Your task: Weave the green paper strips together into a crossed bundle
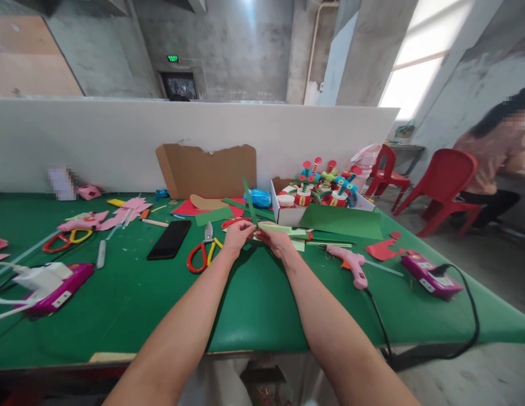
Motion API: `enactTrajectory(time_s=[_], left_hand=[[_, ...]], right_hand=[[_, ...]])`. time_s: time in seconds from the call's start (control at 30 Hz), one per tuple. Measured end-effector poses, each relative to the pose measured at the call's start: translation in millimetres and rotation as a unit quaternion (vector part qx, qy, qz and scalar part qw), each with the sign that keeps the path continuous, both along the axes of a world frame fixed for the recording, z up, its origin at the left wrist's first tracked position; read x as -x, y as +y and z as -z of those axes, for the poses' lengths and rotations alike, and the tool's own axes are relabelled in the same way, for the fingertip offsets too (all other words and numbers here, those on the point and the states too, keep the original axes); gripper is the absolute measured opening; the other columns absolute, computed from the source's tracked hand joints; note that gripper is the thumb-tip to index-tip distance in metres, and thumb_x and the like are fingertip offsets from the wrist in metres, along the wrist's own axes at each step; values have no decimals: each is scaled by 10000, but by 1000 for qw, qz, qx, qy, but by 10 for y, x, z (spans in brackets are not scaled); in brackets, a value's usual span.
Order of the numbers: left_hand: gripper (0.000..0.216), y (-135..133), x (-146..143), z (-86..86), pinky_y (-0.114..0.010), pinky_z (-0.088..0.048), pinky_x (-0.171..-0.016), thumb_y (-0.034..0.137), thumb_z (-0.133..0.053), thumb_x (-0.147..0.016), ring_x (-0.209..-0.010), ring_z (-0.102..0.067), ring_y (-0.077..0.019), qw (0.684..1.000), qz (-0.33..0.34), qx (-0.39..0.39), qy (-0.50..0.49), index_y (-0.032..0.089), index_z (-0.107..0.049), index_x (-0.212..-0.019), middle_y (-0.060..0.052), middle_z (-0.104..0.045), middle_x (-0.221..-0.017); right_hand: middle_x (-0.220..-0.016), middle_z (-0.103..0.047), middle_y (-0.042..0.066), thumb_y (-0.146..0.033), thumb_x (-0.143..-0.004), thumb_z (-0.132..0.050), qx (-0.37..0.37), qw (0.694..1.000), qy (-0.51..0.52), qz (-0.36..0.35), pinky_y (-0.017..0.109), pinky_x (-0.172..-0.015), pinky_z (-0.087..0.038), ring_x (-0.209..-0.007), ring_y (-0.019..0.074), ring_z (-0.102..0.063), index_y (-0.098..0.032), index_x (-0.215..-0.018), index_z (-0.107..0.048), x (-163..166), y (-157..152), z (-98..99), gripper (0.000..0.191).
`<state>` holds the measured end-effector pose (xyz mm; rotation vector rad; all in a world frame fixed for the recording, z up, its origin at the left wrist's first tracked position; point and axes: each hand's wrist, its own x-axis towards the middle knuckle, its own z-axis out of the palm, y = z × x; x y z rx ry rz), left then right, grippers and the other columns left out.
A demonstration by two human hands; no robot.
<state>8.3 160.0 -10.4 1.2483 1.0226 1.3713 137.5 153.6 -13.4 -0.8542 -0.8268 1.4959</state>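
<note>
Fingers (247, 227) of my left hand (237, 238) pinch the foot of a dark green strip (251, 206), and those of my right hand (279, 241) close on the near end of a pale green strip (277, 228). The 2 pieces meet at my fingertips, over the middle of the bench (262, 316); I'll take that meeting place as the clock's centre, with 12 straight ahead of me. Gripping from both sides right there probably keeps such limp paper from slipping or twisting. My dark strip is long and narrow, its free tip pointing just short of 12, towards 11; I can't tell how much of that is height and how much is reach. The pale piece's long axis runs out to 3, so the 2 make nearly a right angle.

At 4 o'clock lies a pink glue gun (354, 265), nozzle aimed back towards 10, seemingly set there for my right hand. Scissors (208, 242) rest at 8, blades towards 12 and handles towards me, handy for the left. Beyond them, near 9, is a black phone (170, 239). A white box (284, 215) of colourful figures (303, 198) sits at 2, a dark green sheet (342, 221) against its front.
</note>
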Motion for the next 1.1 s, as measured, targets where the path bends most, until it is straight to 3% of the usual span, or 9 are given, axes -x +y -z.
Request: enactTrajectory(time_s=[0.23,0.53,0.7,0.9,1.1], left_hand=[[352,-4,-5,-2,-249,-398,-525,439,-786,-487,-534,-517,-119,1000,2,16,-9,157,-632,-631,3,-596,-581],[191,-11,4,14,-244,-398,-526,292,-736,-504,-516,-504,-110,1000,10,11,-17,151,-666,-611,-2,-605,-560],[224,-25,-3,-6,-247,-403,-532,320,-754,-523,-521,-499,-105,999,26,9,-15,141,-686,-640,-10,-611,-579],[380,-80,-36,-34,-238,-429,-543,379,-799,-520,-583,-544,-117,997,64,14,-27,156,-698,-810,-28,-667,-712],[366,-47,-44,18,-226,-419,-546,455,-777,-555,-612,-544,-123,1000,-6,21,-20,160,-677,-747,-22,-648,-693]], right_hand=[[-603,-657,-24,-400,-442,-874,-8,1000,-19,-7,273,-683,-534,-573,101,-608,-175,-684,-665,8,-8,-19,391],[-599,-636,-28,-402,-483,-853,-25,999,-41,15,269,-691,-528,-564,84,-583,-164,-696,-672,23,21,34,367],[-584,-621,-31,-402,-517,-823,-46,995,-68,61,277,-674,-526,-555,93,-571,-168,-681,-665,38,39,46,327],[-588,-617,-31,-394,-580,-771,-75,984,-98,125,292,-680,-530,-576,117,-581,-183,-691,-651,46,53,41,266],[-616,-641,-19,-389,-569,-780,-78,987,-93,105,300,-701,-540,-611,130,-608,-184,-692,-644,95,37,51,274]])
